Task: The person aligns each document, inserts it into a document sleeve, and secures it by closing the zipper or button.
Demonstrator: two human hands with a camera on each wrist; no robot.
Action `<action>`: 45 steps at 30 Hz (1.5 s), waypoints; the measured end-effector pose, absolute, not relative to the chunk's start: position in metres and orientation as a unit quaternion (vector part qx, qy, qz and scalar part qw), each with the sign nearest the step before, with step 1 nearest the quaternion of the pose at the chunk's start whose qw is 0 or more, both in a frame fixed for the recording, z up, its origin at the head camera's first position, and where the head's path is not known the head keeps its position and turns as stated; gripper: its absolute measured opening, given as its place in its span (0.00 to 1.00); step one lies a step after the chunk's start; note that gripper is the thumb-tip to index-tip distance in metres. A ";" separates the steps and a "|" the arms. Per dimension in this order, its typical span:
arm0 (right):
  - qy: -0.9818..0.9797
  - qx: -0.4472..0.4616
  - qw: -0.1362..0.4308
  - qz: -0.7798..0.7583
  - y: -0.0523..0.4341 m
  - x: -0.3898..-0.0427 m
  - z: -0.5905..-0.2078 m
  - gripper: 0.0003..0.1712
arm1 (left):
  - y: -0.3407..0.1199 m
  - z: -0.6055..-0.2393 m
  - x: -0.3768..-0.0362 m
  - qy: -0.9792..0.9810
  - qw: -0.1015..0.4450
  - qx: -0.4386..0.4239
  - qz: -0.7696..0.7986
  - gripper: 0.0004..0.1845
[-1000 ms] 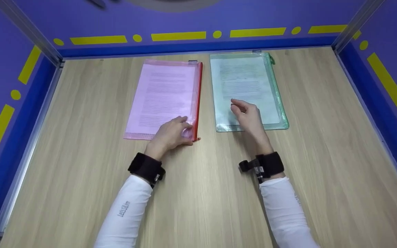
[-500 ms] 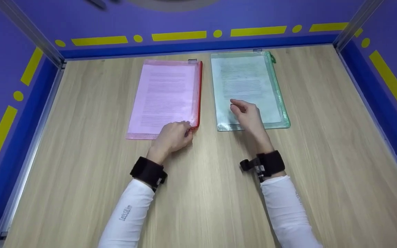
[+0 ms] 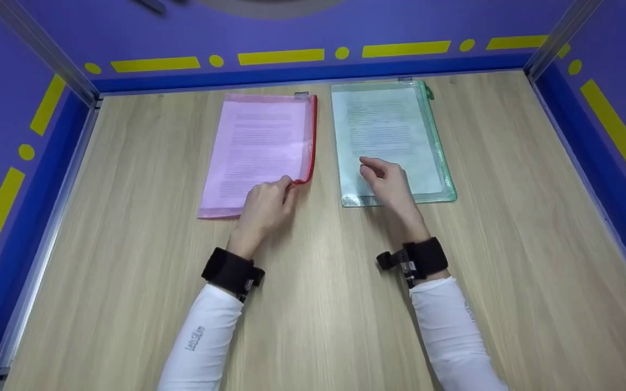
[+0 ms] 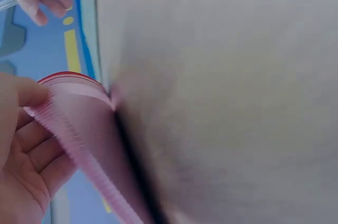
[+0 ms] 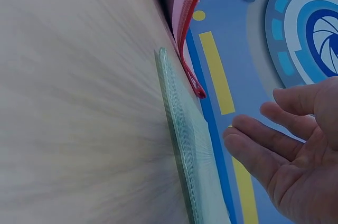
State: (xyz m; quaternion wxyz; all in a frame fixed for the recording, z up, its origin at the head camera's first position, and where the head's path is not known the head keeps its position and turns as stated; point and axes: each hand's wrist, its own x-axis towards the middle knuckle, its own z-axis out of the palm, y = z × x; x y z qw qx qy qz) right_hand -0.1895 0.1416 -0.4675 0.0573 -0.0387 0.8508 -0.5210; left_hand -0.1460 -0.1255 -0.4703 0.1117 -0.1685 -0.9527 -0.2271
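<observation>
- Risk 1: the left hand (image 3: 263, 207) only has the pink zip pouch (image 3: 258, 149) by its near right corner, w/ the red zipper edge (image 3: 312, 142) bent up. Imo a thin corner hold like that could slip, and the corner would flop back flat onto the surface (image 3: 313, 304).
- Risk 2: the pouch looks floppy and has a printed sheet inside. If it's lifted by one corner the rest prob sags, and the paper could slide or crease at the bend.
- Risk 3: the green zip pouch (image 3: 392, 142) lies just beside it. A sideways drag of the pink one might bump it out of line, tho there's a strip of bare wood between them rn.
- Left grip: fingers curled, thumb on top, pinching the raised corner. The left wrist cam shows the pink mesh curling over the fingers (image 4: 31, 145), so it's a real hold, not just a touch.
- Right grip: the right hand (image 3: 389, 182) hangs over the near part of the green pouch, fingers loosely bent and spread, holding nothing. The right wrist cam shows an open palm w/ air between it and the pouch, so prob not touching.
- Where stuff is: both pouches sit at the far middle of the surface, pink on the left, green on the right, long sides parallel.
</observation>
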 end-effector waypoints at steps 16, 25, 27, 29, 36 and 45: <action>0.850 -0.039 0.060 -0.522 0.136 -0.189 -0.466 0.21 | -0.139 -0.440 -0.158 -0.913 0.203 -0.128 -0.331 0.07; 0.841 -0.060 0.081 -0.531 0.125 -0.185 -0.464 0.21 | -0.129 -0.445 -0.150 -0.906 0.200 -0.148 -0.341 0.08; 0.828 -0.065 0.097 -0.548 0.121 -0.184 -0.463 0.22 | -0.126 -0.446 -0.148 -0.905 0.199 -0.154 -0.343 0.07; 0.812 -0.069 0.116 -0.567 0.117 -0.182 -0.463 0.22 | -0.123 -0.446 -0.147 -0.904 0.199 -0.160 -0.342 0.08; 0.764 -0.090 0.168 -0.617 0.097 -0.169 -0.461 0.23 | -0.119 -0.451 -0.145 -0.902 0.196 -0.181 -0.340 0.07; 0.728 -0.097 0.203 -0.648 0.080 -0.165 -0.458 0.22 | -0.117 -0.454 -0.143 -0.909 0.191 -0.201 -0.311 0.08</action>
